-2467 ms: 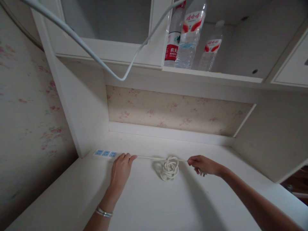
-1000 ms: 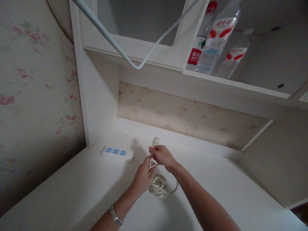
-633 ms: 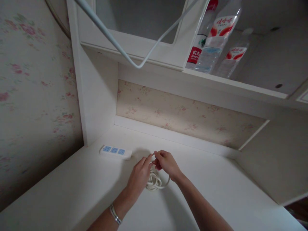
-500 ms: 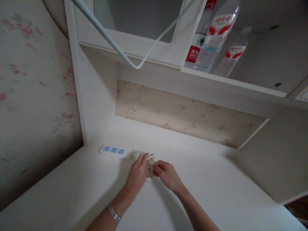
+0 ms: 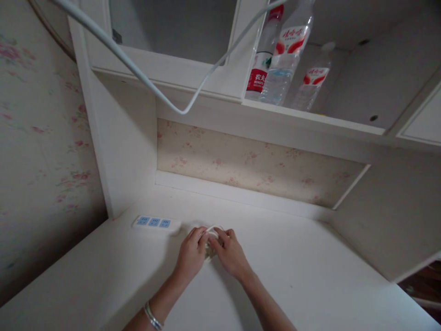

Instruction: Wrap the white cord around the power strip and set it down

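A coiled white power cord [image 5: 208, 253] is bunched up just over the white desktop, between my two hands. My left hand [image 5: 191, 252] has its fingers closed round the left side of the coil. From the other side, my right hand [image 5: 231, 253] grips it with thumb and fingers curled in. One loop of the cord arches above the fingertips. To the left lies a white power strip [image 5: 156, 224] with blue socket faces, flat on the desk. My fingers hide much of the coil.
Overhead, a thin white cable or rod [image 5: 179, 110] hangs bent in front of a cabinet. Plastic bottles [image 5: 280, 69] stand on the open shelf at upper right. A side panel [image 5: 120, 138] rises at the left of the desktop [image 5: 310, 257], and flowered wallpaper covers the wall.
My right hand has shifted from a pinch beside the coil to a grip on it, closer to my left hand. The view has swung slightly, moving the shelf and bottles leftward.
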Demonstrator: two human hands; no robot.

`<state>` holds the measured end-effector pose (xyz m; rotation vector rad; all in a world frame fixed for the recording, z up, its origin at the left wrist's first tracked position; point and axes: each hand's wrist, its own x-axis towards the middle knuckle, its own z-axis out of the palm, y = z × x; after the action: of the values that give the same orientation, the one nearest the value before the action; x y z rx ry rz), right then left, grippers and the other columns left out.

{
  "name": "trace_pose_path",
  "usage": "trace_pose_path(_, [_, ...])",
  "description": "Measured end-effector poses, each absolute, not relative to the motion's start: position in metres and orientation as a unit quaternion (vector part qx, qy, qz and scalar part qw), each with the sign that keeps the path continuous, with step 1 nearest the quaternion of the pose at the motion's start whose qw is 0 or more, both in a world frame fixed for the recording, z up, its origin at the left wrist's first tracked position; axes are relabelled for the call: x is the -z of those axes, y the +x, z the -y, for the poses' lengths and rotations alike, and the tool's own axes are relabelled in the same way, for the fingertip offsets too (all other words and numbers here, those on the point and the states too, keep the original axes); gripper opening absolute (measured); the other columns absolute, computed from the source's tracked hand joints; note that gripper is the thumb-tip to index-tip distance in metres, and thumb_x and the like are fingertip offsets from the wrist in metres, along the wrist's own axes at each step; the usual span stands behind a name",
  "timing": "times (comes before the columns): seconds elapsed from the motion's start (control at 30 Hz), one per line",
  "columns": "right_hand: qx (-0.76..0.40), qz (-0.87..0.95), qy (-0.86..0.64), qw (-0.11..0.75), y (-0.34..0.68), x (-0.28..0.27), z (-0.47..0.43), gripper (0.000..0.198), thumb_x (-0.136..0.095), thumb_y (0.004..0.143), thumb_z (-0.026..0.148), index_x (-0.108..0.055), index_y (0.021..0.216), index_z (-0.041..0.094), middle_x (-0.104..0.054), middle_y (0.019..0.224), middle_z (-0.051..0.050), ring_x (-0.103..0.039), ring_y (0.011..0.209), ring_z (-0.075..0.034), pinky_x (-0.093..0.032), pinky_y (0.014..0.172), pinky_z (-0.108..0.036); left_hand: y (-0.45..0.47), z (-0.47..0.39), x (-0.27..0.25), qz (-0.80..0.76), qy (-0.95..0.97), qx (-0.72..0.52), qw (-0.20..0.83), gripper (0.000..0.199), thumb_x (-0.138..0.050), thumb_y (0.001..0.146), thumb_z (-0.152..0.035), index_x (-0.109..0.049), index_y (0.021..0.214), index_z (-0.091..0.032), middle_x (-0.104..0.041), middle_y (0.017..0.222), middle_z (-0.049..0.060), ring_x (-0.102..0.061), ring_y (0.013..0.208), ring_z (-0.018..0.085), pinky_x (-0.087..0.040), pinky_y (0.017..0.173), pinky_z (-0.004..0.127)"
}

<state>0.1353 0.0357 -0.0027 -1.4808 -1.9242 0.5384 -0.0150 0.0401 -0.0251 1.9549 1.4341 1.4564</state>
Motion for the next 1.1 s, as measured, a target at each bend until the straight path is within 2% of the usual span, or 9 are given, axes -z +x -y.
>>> trace_pose_path(0.07, [-0.166, 0.781, -0.525, 0.295, 0.141, -0.003, -0.041, 0.03, -0.043, 0.091, 0.044, -0.065, 0.102, 0.027, -0.061, 0.095, -0.007, -0.055, 0.09, -0.021, -0.043, 0.082, -0.033, -0.016, -0.039, 0.022, -0.478, 0.692, -0.503, 0.201, 0.025, -0.041, 0.092, -0.032, -0.06, 0.1, -0.018, -0.067, 0.097, 0.006, -0.062, 0.092, 0.018, -0.049, 0.082, 0.029])
trace_pose_path(0.17, [-0.127, 0.836, -0.478, 0.239, 0.155, -0.016, -0.046, 0.035, -0.038, 0.094, 0.041, -0.065, 0.084, 0.021, -0.062, 0.087, -0.007, -0.054, 0.089, -0.02, -0.04, 0.083, -0.033, -0.019, -0.036, 0.017, -0.461, 0.712, -0.478, 0.228, 0.026, -0.043, 0.091, -0.034, -0.06, 0.103, -0.018, -0.067, 0.1, 0.006, -0.061, 0.093, 0.017, -0.047, 0.083, 0.028])
trace_pose_path(0.33, [-0.231, 0.854, -0.441, 0.152, 0.185, -0.045, -0.044, 0.038, -0.032, 0.095, 0.04, -0.06, 0.081, 0.019, -0.061, 0.069, -0.001, -0.055, 0.063, -0.013, -0.039, 0.062, -0.024, -0.014, -0.025, 0.006, -0.46, 0.771, -0.402, 0.177, 0.025, -0.04, 0.092, -0.036, -0.06, 0.097, -0.021, -0.064, 0.092, 0.005, -0.058, 0.089, 0.019, -0.045, 0.08, 0.031])
trace_pose_path(0.43, [-0.263, 0.84, -0.456, 0.131, 0.203, -0.055, -0.042, 0.039, -0.036, 0.093, 0.043, -0.058, 0.071, 0.018, -0.059, 0.064, 0.0, -0.053, 0.059, -0.012, -0.037, 0.058, -0.023, -0.011, -0.023, 0.004, -0.463, 0.78, -0.388, 0.162, 0.031, -0.032, 0.095, -0.035, -0.059, 0.088, -0.021, -0.063, 0.088, 0.005, -0.057, 0.088, 0.019, -0.043, 0.081, 0.032])
trace_pose_path(0.67, [-0.348, 0.766, -0.522, 0.139, 0.262, -0.043, -0.036, 0.044, -0.039, 0.088, 0.052, -0.057, 0.069, 0.016, -0.055, 0.063, 0.0, -0.049, 0.057, -0.012, -0.037, 0.054, -0.023, -0.036, -0.05, 0.024, -0.534, 0.755, -0.36, 0.122, 0.038, -0.025, 0.096, -0.035, -0.053, 0.075, -0.02, -0.061, 0.075, 0.005, -0.057, 0.075, 0.018, -0.043, 0.071, 0.03])
trace_pose_path(0.87, [-0.355, 0.756, -0.527, 0.155, 0.309, -0.033, -0.019, 0.051, -0.039, 0.087, 0.057, -0.059, 0.065, 0.015, -0.055, 0.063, 0.0, -0.047, 0.06, -0.012, -0.036, 0.059, -0.024, -0.05, -0.071, 0.033, -0.557, 0.757, -0.332, 0.08, 0.035, -0.026, 0.095, -0.031, -0.055, 0.079, -0.018, -0.063, 0.08, 0.007, -0.058, 0.081, 0.02, -0.04, 0.078, 0.032])
trace_pose_path(0.97, [-0.409, 0.718, -0.541, 0.155, 0.318, -0.033, -0.005, 0.049, -0.044, 0.085, 0.058, -0.064, 0.077, 0.014, -0.059, 0.064, -0.002, -0.048, 0.057, -0.012, -0.034, 0.055, -0.025, -0.048, -0.068, 0.032, -0.56, 0.763, -0.314, 0.079, 0.037, -0.028, 0.095, -0.038, -0.055, 0.077, -0.019, -0.062, 0.077, 0.005, -0.058, 0.077, 0.018, -0.038, 0.073, 0.028])
trace_pose_path(1.07, [-0.504, 0.663, -0.528, 0.165, 0.317, -0.035, 0.015, 0.049, -0.05, 0.084, 0.053, -0.056, 0.116, 0.016, -0.064, 0.065, -0.002, -0.055, 0.059, -0.014, -0.037, 0.058, -0.025, -0.048, -0.064, 0.033, -0.574, 0.759, -0.284, 0.116, 0.042, -0.032, 0.093, -0.049, -0.053, 0.07, -0.02, -0.058, 0.063, 0.0, -0.055, 0.062, 0.015, -0.033, 0.06, 0.025])
trace_pose_path(1.1, [-0.535, 0.648, -0.516, 0.169, 0.315, -0.037, 0.023, 0.051, -0.051, 0.084, 0.05, -0.053, 0.122, 0.017, -0.066, 0.065, -0.002, -0.059, 0.062, -0.016, -0.039, 0.06, -0.026, -0.049, -0.064, 0.033, -0.575, 0.758, -0.278, 0.129, 0.043, -0.034, 0.091, -0.051, -0.052, 0.067, -0.02, -0.057, 0.061, -0.001, -0.053, 0.059, 0.014, -0.031, 0.058, 0.024])
